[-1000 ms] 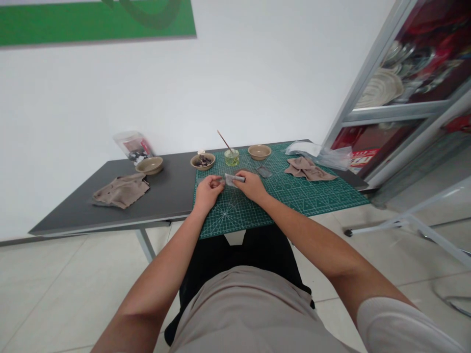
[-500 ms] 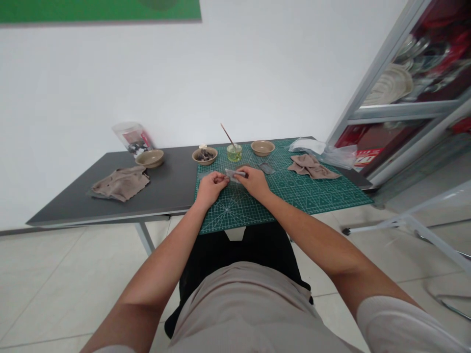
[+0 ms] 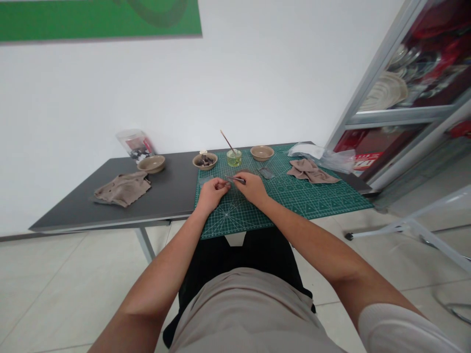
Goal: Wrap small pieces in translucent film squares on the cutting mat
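Note:
Over the green cutting mat (image 3: 279, 196) my two hands meet, fingertips almost touching. My right hand (image 3: 253, 189) pinches a small flat grey piece (image 3: 238, 180), seen nearly edge-on; its material is unclear. The fingers of my left hand (image 3: 212, 193) are closed together just left of that piece. Whatever they grip is too small and too hidden to name. Another flat dark-grey piece (image 3: 266, 172) lies on the mat beyond my right hand. Behind my hands stands a glass jar (image 3: 234, 158) of yellow-green liquid, with a thin brush-like stick (image 3: 228, 140) leaning in it.
A tan bowl (image 3: 205, 167) holds dark bits; other tan bowls (image 3: 262, 159) (image 3: 151, 171) stand right and left of it. Crumpled brown cloths (image 3: 123, 189) (image 3: 311, 171) lie at both sides. A clear plastic tub (image 3: 136, 146) and a plastic bag (image 3: 327, 156) sit near the wall.
The grey piece in my right hand has tipped from showing its broad face to nearly edge-on. Both hands stay close together. The whole view has shifted slightly.

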The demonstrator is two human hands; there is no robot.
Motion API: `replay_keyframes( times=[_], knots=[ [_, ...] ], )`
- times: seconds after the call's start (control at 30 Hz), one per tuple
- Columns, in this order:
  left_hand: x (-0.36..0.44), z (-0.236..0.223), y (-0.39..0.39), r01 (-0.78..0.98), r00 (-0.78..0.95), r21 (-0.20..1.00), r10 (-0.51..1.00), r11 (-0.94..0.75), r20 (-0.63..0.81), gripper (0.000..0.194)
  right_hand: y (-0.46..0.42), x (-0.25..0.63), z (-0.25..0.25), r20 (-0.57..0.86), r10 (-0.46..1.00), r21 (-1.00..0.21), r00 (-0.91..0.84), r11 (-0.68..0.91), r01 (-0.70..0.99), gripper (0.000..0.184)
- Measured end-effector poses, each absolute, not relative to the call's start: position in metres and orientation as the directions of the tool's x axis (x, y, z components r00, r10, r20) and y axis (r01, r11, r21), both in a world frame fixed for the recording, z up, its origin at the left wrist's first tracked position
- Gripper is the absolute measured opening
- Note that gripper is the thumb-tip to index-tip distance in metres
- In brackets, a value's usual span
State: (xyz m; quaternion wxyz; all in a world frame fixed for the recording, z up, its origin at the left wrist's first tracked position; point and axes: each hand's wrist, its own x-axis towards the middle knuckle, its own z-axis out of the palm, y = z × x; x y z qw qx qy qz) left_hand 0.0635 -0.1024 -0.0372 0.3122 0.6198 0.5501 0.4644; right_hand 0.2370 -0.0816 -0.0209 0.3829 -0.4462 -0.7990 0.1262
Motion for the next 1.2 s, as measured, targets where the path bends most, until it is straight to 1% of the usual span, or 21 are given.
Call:
replay_keyframes(
  times=[0.07, 0.13, 0.2, 0.23, 0.33, 0.47, 0.63, 0.73, 0.9, 1.2],
  knots=[
    [0.062, -0.038, -0.102, 0.364, -0.033, 0.912, 0.976, -0.19, 0.217, 0.019, -0.083, 0.233, -0.02, 0.518, 0.79, -0.501, -0.329, 0.591, 0.632, 0.022],
    [0.061, -0.04, -0.101, 0.344, -0.032, 0.918, 0.975, -0.196, 0.22, 0.018, -0.084, 0.227, -0.021, 0.507, 0.769, -0.458, -0.39, 0.623, 0.634, 0.031],
    [0.059, -0.04, -0.101, 0.364, -0.044, 0.905, 0.966, -0.22, 0.253, 0.014, -0.086, 0.222, -0.024, 0.485, 0.742, -0.417, -0.462, 0.661, 0.623, 0.039],
    [0.059, -0.04, -0.101, 0.378, -0.049, 0.896, 0.961, -0.234, 0.272, 0.013, -0.086, 0.22, -0.026, 0.488, 0.728, -0.402, -0.482, 0.677, 0.616, 0.04],
    [0.058, -0.038, -0.103, 0.379, -0.075, 0.889, 0.949, -0.257, 0.307, 0.013, -0.088, 0.216, -0.029, 0.507, 0.714, -0.372, -0.483, 0.686, 0.625, 0.038],
    [0.059, -0.038, -0.103, 0.349, -0.119, 0.903, 0.944, -0.251, 0.309, 0.012, -0.09, 0.213, -0.028, 0.502, 0.717, -0.348, -0.484, 0.679, 0.646, 0.036],
    [0.059, -0.041, -0.103, 0.23, -0.11, 0.945, 0.958, -0.233, 0.263, 0.011, -0.093, 0.212, -0.029, 0.482, 0.708, -0.348, -0.516, 0.695, 0.629, 0.043],
    [0.058, -0.041, -0.103, 0.261, -0.123, 0.935, 0.953, -0.238, 0.277, 0.009, -0.093, 0.212, -0.032, 0.484, 0.684, -0.334, -0.546, 0.721, 0.607, 0.047],
    [0.057, -0.042, -0.105, 0.326, -0.163, 0.918, 0.942, -0.228, 0.292, 0.007, -0.093, 0.211, -0.036, 0.494, 0.673, -0.323, -0.55, 0.729, 0.603, 0.047],
    [0.06, -0.039, -0.11, 0.277, -0.181, 0.936, 0.945, -0.218, 0.273, 0.01, -0.095, 0.213, -0.036, 0.476, 0.707, -0.346, -0.522, 0.697, 0.628, 0.046]
  ],
)
